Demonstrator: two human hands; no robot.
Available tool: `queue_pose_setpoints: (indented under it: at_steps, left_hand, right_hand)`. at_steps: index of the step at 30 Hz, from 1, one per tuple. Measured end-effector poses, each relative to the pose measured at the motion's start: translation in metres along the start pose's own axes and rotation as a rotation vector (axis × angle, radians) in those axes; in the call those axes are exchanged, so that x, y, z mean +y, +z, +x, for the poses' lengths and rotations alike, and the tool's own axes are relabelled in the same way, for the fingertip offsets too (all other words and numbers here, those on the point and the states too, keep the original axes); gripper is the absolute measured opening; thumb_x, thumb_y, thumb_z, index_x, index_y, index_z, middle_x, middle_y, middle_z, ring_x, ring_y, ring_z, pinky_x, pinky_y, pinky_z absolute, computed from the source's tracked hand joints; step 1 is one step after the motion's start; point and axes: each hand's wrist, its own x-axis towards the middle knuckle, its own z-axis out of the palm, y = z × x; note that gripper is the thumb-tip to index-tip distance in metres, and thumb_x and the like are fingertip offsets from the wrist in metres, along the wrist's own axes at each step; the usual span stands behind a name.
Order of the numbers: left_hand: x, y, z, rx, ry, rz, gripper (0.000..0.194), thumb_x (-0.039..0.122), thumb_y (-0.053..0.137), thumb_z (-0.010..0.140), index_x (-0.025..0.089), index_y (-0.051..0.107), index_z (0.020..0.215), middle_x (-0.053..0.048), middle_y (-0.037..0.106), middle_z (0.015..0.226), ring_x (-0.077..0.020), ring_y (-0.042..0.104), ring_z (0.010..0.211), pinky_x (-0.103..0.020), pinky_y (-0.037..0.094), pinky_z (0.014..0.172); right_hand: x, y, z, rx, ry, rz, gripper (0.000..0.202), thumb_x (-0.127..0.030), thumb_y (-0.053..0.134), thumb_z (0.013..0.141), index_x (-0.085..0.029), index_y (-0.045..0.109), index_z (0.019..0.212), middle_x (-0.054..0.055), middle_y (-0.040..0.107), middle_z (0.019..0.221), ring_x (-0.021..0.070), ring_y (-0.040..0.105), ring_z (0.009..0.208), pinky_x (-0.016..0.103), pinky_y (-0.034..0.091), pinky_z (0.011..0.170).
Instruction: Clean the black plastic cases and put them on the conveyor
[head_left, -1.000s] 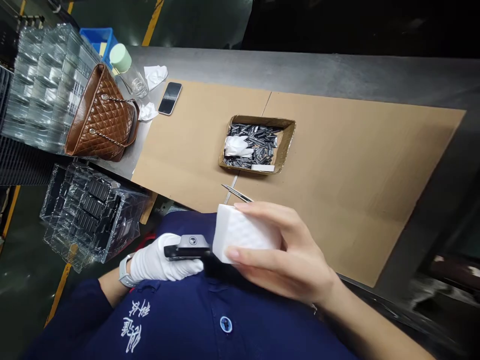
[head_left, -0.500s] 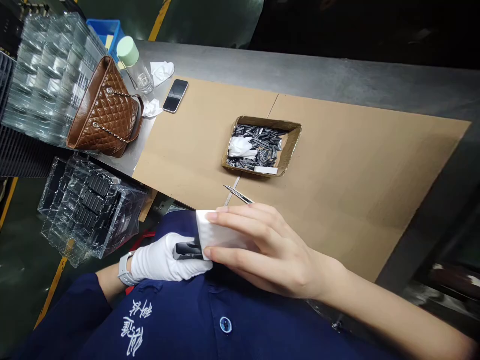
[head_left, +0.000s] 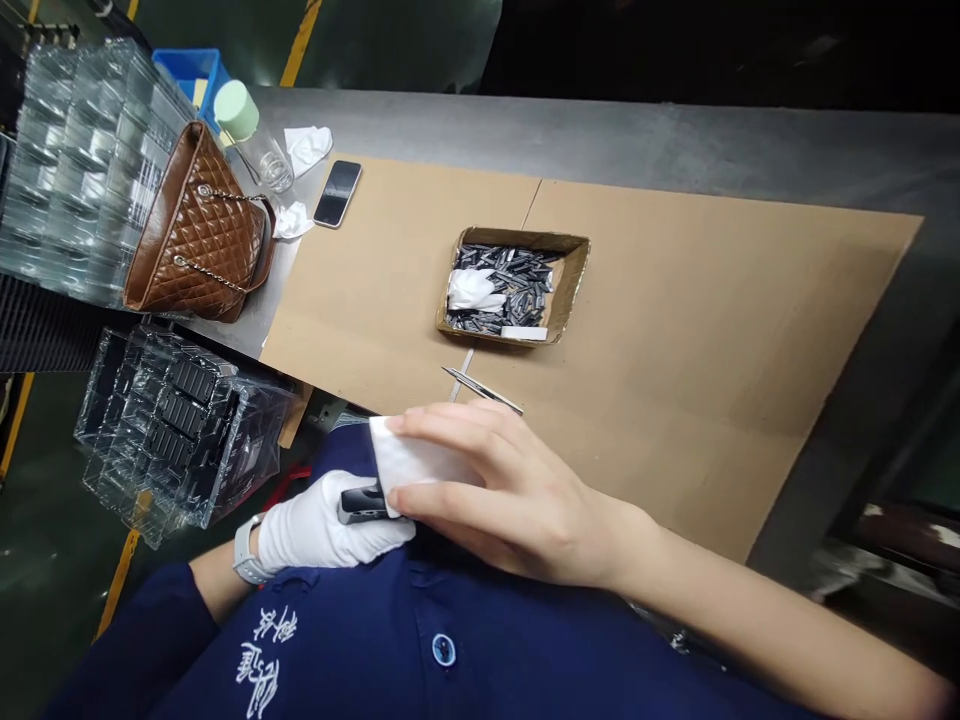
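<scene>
In a white glove, my left hand [head_left: 315, 525] is closed round a small black plastic part [head_left: 361, 503] in front of my dark blue jacket. My bare right hand [head_left: 517, 490] grips a white sponge-like block [head_left: 420, 463] between thumb and fingers. The block's near edge meets the black part and covers its right end. Just beyond my right fingers, a pair of metal tweezers [head_left: 480, 388] lies on the cardboard sheet [head_left: 675, 330].
On the cardboard stands a small box [head_left: 571, 290] of dark slivers, white tissue and a white block. A phone [head_left: 337, 193], clear bottle [head_left: 259, 145] and brown quilted bag [head_left: 206, 230] are at the left. Clear trays [head_left: 187, 430] with black parts are stacked below the table's left end.
The view has shifted slightly. Both hands appear a little further left, still holding the black part and the white block against each other.
</scene>
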Motion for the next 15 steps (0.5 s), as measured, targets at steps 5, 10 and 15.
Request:
queue_pose_setpoints:
  at_steps: [5,10,15]
  left_hand:
    - [-0.007,-0.005,0.002,0.280,0.124,-0.055,0.033,0.041,0.061,0.077,0.014,0.066,0.095,-0.009,0.071,0.086,-0.0219,0.065,0.078,-0.035,0.056,0.074]
    - [-0.016,-0.011,0.035,0.638,0.274,0.079,0.022,0.036,0.064,0.073,0.017,0.064,0.086,-0.008,0.073,0.087,-0.0233,0.068,0.079,-0.036,0.058,0.076]
    - [-0.026,-0.011,0.063,0.793,0.455,0.228,0.024,0.036,0.060,0.078,0.014,0.065,0.087,-0.009,0.072,0.082,-0.0207,0.069,0.073,-0.032,0.058,0.071]
  right_hand:
    - [0.016,0.003,-0.044,0.032,0.256,-0.109,0.015,-0.017,0.057,0.084,-0.025,0.064,0.095,0.011,0.056,0.119,0.0237,0.056,0.107,0.039,0.050,0.083]
    - [0.034,0.018,-0.070,0.453,0.670,0.095,0.025,-0.025,0.057,0.085,-0.032,0.056,0.108,0.008,0.053,0.127,0.0278,0.050,0.119,0.051,0.046,0.093]
    - [0.034,0.037,-0.063,0.563,0.747,0.276,0.023,-0.031,0.053,0.088,-0.028,0.053,0.111,0.010,0.054,0.125,0.0259,0.053,0.117,0.046,0.049,0.091]
